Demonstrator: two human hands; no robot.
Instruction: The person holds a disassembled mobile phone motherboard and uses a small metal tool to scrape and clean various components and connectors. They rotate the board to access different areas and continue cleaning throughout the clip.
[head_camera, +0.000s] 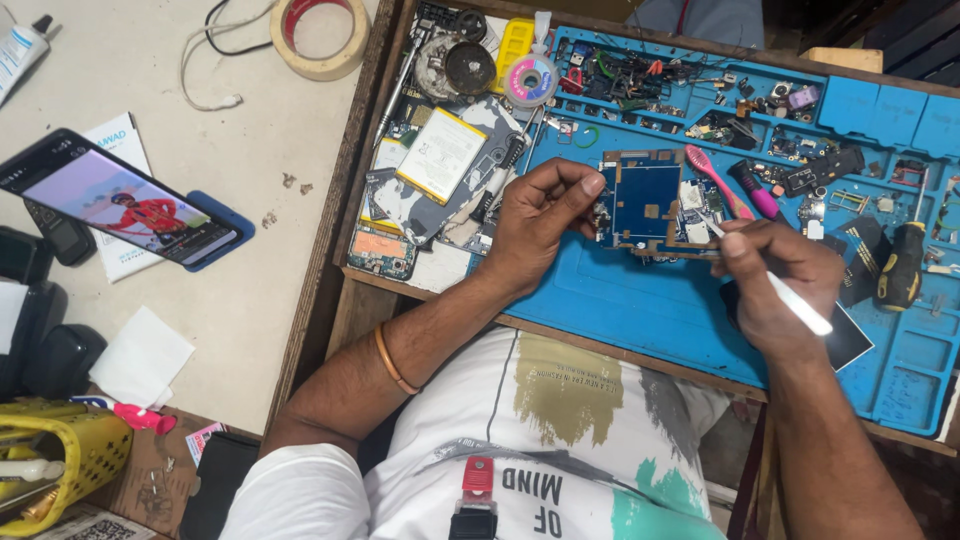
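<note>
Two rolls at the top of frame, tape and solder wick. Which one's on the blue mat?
The small spool with the pink centre sits at the blue mat's top edge. The large beige tape roll lies off it, on the pale tabletop to the left.

Blue mat (640, 300) (parts-strewn) on workbench (330, 250)

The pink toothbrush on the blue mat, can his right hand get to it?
Probably yes. The pink toothbrush lies just above the right hand, with nothing between. But that hand already grips a white tool, so it would have to drop that first.
</note>
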